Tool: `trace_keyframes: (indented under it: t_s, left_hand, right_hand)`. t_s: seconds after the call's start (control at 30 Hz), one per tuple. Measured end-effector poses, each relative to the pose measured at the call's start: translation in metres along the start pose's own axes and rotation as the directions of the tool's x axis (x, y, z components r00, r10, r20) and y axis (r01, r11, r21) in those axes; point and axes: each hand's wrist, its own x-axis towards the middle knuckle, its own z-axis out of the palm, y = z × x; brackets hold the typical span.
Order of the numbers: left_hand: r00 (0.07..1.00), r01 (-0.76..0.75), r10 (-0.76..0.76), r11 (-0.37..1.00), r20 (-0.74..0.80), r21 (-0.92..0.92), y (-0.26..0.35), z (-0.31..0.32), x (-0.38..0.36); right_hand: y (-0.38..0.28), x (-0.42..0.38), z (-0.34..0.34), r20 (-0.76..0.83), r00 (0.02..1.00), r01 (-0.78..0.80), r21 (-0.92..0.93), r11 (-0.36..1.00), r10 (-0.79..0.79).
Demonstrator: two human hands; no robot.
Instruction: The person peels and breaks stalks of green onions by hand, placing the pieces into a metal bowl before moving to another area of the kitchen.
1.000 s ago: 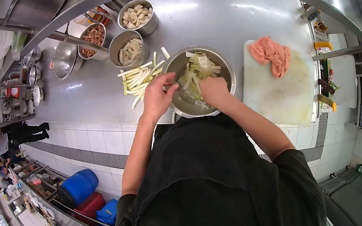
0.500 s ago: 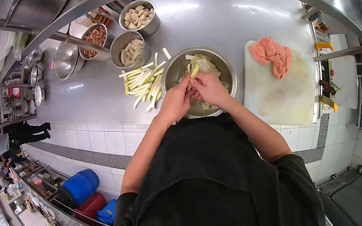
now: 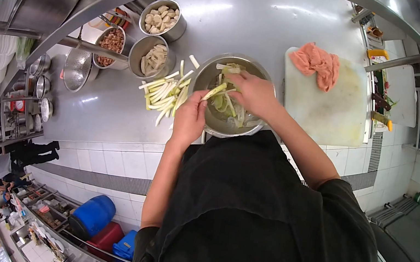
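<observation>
A steel bowl (image 3: 206, 72) of pale green vegetable pieces stands on the steel counter in front of me. My right hand (image 3: 252, 93) reaches into the bowl and rests on the vegetable pieces (image 3: 227, 104). At the bowl's left rim my left hand (image 3: 190, 117) pinches a long pale green stalk strip (image 3: 215, 91) that points up and right over the bowl. A pile of cut stalk strips (image 3: 163, 93) lies on the counter just left of the bowl.
A white cutting board (image 3: 325, 103) with a pink cloth (image 3: 316, 62) lies right of the bowl. Three steel containers (image 3: 147, 57) of food stand behind the strips, beside a strainer (image 3: 76, 70). Below the counter are blue and red tubs (image 3: 93, 217); other people work far left.
My left hand went from the counter strips into the bowl, then drew back to the rim with one strip. My right hand shifted up and right inside the bowl.
</observation>
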Motion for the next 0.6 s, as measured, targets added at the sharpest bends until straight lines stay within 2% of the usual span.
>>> trace_keyframes:
  t_s: [0.03, 0.07, 0.13, 0.2, 0.27, 0.33, 0.47, 0.57, 0.6]
  left_hand:
    - [1.0, -0.014, 0.015, 0.996, -0.021, 0.09, 0.005, -0.002, 0.001]
    - [1.0, -0.015, 0.017, 0.996, -0.02, 0.089, 0.011, -0.004, 0.001]
    - [0.99, -0.108, 0.122, 0.976, -0.067, 0.191, 0.025, -0.006, -0.001]
    - [0.993, -0.091, 0.106, 0.968, -0.054, 0.233, 0.033, -0.009, -0.004]
    - [0.995, -0.069, 0.086, 0.959, -0.049, 0.275, 0.039, -0.01, -0.006]
    - [0.992, -0.108, 0.125, 0.942, -0.033, 0.319, 0.044, -0.011, -0.008]
    - [0.996, -0.078, 0.088, 0.939, -0.015, 0.334, 0.057, -0.016, -0.009]
    - [0.998, -0.053, 0.056, 0.961, -0.006, 0.271, 0.065, -0.022, -0.01]
    - [1.0, -0.016, 0.013, 0.983, 0.019, 0.181, 0.069, -0.025, -0.01]
  right_hand:
    - [-0.003, 0.001, 0.0, -0.135, 0.976, 0.185, 0.128, 0.974, -0.168]
    - [-0.005, 0.0, 0.0, -0.286, 0.908, 0.375, 0.226, 0.899, -0.307]
    - [-0.002, -0.001, 0.005, -0.325, 0.878, 0.423, 0.184, 0.887, -0.351]
    - [-0.001, -0.001, 0.006, -0.361, 0.844, 0.471, 0.14, 0.871, -0.398]
    - [-0.001, -0.001, 0.005, -0.51, 0.728, 0.559, 0.052, 0.828, -0.459]
    - [-0.001, -0.003, 0.0, -0.543, 0.697, 0.573, 0.03, 0.819, -0.467]
    - [-0.004, -0.006, -0.015, -0.61, 0.619, 0.605, -0.031, 0.795, -0.495]
    - [-0.004, -0.008, -0.021, -0.612, 0.588, 0.621, -0.076, 0.78, -0.528]
    - [-0.006, -0.008, -0.024, -0.613, 0.587, 0.622, -0.076, 0.779, -0.529]
